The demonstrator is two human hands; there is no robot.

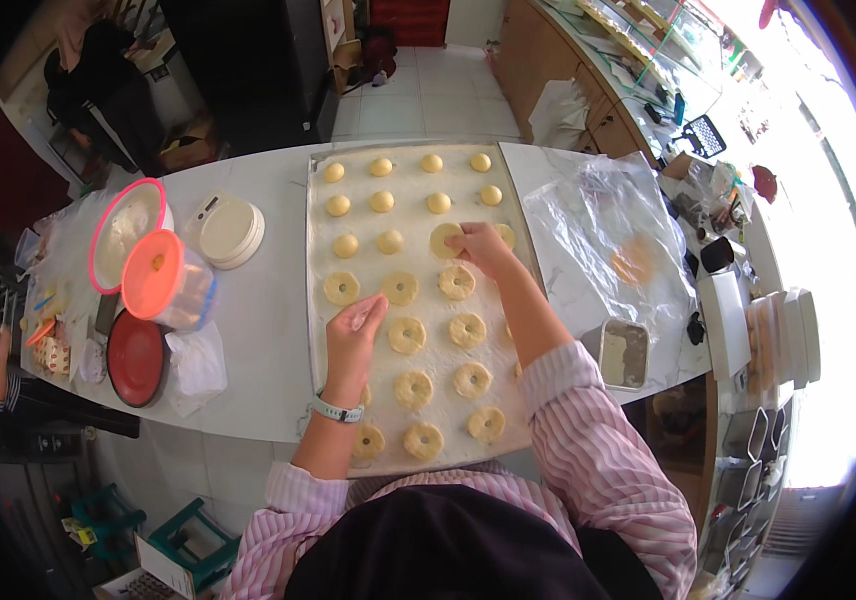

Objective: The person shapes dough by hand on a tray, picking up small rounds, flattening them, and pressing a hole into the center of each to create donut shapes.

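A large flour-dusted tray [428,270] of pale dough pieces lies in front of me. My right hand [483,248] is closed, with its fingertips on the left of two flattened dough pieces, a dough disc [443,240]; the other is partly hidden behind the hand. My left hand [354,342] is closed just below a dough ring [400,288], its curled fingers pale with what looks like flour; whether they hold anything is hidden. Round dough balls [381,202] sit in the far rows. Several dough rings [413,389] fill the near rows, some hidden under my forearms.
On the left stand a white kitchen scale [230,230], a pink-rimmed bowl [128,235], an orange-lidded tub [155,275] and a red round pan [136,358]. Clear plastic sheeting [608,230] and a metal tin [623,355] lie right of the tray. Other people are at the far left.
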